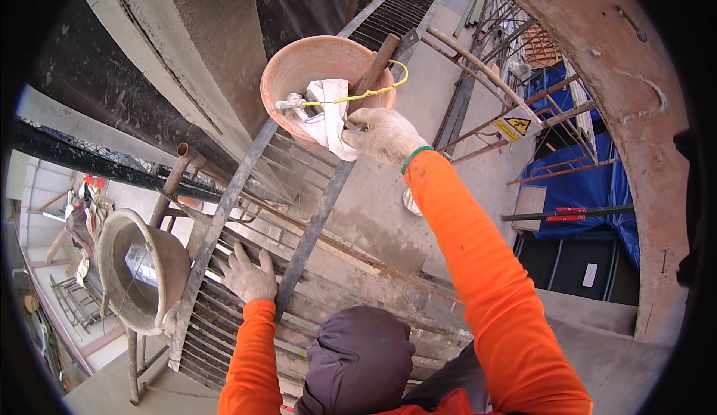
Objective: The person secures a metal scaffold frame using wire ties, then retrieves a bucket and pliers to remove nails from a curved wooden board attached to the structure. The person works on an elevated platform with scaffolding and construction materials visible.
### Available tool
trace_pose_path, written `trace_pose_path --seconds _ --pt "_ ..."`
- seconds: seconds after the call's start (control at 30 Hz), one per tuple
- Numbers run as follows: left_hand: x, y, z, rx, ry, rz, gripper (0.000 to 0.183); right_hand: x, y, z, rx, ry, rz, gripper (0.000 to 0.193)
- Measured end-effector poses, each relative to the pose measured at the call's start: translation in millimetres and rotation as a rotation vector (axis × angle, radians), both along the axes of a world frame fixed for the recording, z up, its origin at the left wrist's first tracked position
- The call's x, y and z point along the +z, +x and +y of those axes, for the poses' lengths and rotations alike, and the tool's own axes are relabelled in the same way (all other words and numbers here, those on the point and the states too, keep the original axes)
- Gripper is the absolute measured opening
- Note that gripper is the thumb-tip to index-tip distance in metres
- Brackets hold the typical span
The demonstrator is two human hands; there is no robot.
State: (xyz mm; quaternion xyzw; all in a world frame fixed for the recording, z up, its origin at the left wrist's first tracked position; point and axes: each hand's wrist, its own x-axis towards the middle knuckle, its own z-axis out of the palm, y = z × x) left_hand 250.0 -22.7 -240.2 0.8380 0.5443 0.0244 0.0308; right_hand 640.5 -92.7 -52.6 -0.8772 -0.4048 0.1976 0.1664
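Observation:
My right hand (385, 135), in a pale knitted glove with a green cuff, is at the near rim of an orange bucket (287, 71). Its fingers are curled in beside a white cloth (328, 105) that hangs over the rim; what they grip is hidden. A wooden stick (373, 70) leans in the bucket, and a yellow cord (366, 95) crosses the cloth and loops past the rim. Lower left, my gloved left hand (249, 273) lies with fingers spread on the slatted metal scaffold plank (205, 333), holding nothing.
A grey, mortar-stained bucket (175, 262) hangs beside the plank at left, with something clear inside. Upright metal tubes (173, 183) stand behind it. A concrete column (194, 49) rises at upper left. Rusty scaffold frames with a yellow warning sign (517, 125) and blue sheeting (609, 183) are to the right.

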Motion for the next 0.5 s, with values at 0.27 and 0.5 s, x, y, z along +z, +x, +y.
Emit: trace_pose_path --seconds 0.27,0.5 --pt "7.4 0.9 -0.6 0.012 -0.051 0.028 0.073 1.7 25.3 21.4 -0.042 -0.068 -0.384 0.033" --pt "7.2 2.4 -0.8 0.020 -0.034 0.046 0.072 -39.4 55.7 32.3 -0.075 -0.016 -0.491 0.043"
